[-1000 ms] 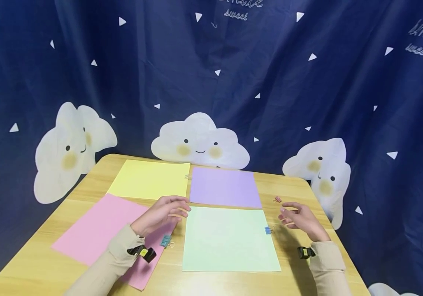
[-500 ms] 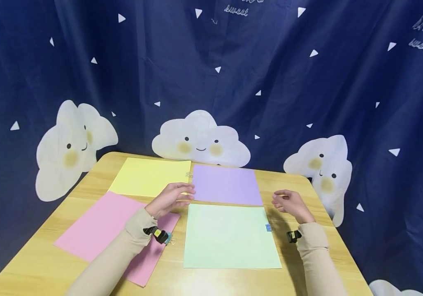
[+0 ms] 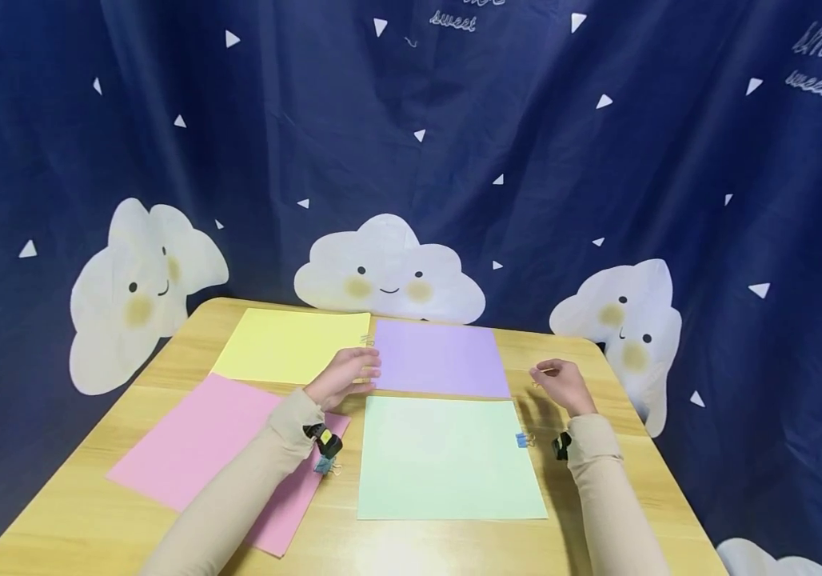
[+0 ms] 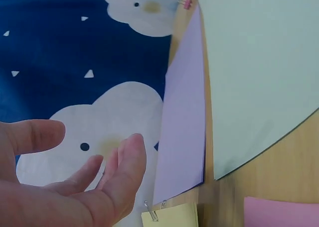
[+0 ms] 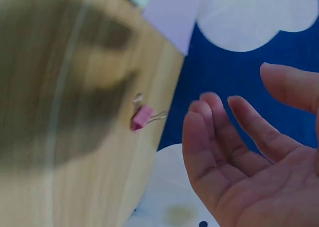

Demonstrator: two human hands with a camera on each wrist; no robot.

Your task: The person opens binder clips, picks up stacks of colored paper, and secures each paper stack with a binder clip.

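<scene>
My right hand (image 3: 562,386) is over the right side of the table, with the pink binder clip (image 5: 142,118) close by its fingertips. The right wrist view shows that hand's fingers apart and nothing held; the clip lies on the wood with its wire handles spread. My left hand (image 3: 349,374) hovers where the yellow paper (image 3: 292,346) and purple paper (image 3: 441,360) meet, fingers relaxed and holding nothing. Below it lies the pink paper (image 3: 195,448), partly hidden by the left sleeve. In front of the purple paper lies the mint green paper (image 3: 448,460).
A blue binder clip (image 3: 522,440) sits on the green paper's right edge. A teal clip (image 3: 324,464) is at the pink paper's right edge, and a yellow clip (image 3: 366,339) at the yellow paper's. The wooden table (image 3: 454,552) ends at a dark blue curtain (image 3: 411,160).
Both hands have moved farther over the table, the left one rightward and the right one slightly leftward. The right hand now covers most of the pink clip in the head view.
</scene>
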